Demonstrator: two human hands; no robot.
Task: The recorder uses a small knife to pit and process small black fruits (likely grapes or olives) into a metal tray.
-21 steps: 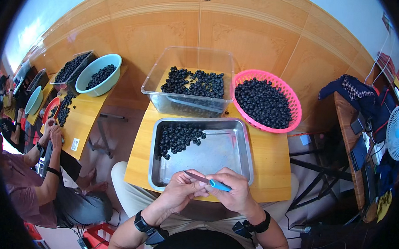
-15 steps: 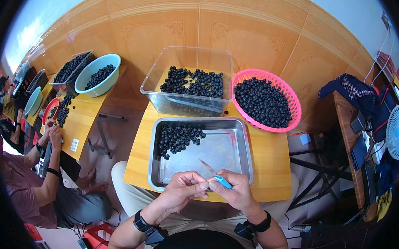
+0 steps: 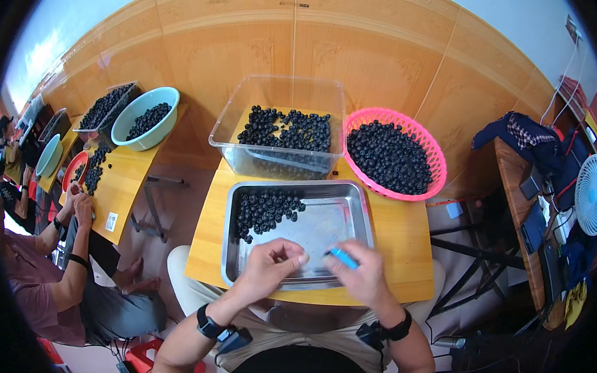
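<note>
My right hand [image 3: 364, 276] is closed on a small blue-handled knife [image 3: 343, 258] above the near right of a shallow metal tray [image 3: 365, 219]. Its thin blade barely shows, and a small dark spot sits at its front end, too blurred to name. My left hand [image 3: 268, 268] hovers over the tray's near edge, apart from the right, fingers curled and thumb close to the forefinger; whatever it may pinch is hidden. Dark blueberries [image 3: 264, 212] lie bunched in the tray's far left part.
Behind the tray stand a clear plastic bin [image 3: 273, 160] and a pink basket [image 3: 439, 167], both with blueberries, on the wooden table [image 3: 402, 258]. At left a co-worker [image 3: 48, 275] sits by another table with a teal bowl [image 3: 124, 131]. A cluttered side table [image 3: 512, 169] stands right.
My hands have drawn apart from where they met over the tray's near edge. The right has moved slightly right with the knife, whose blade no longer shows clearly.
</note>
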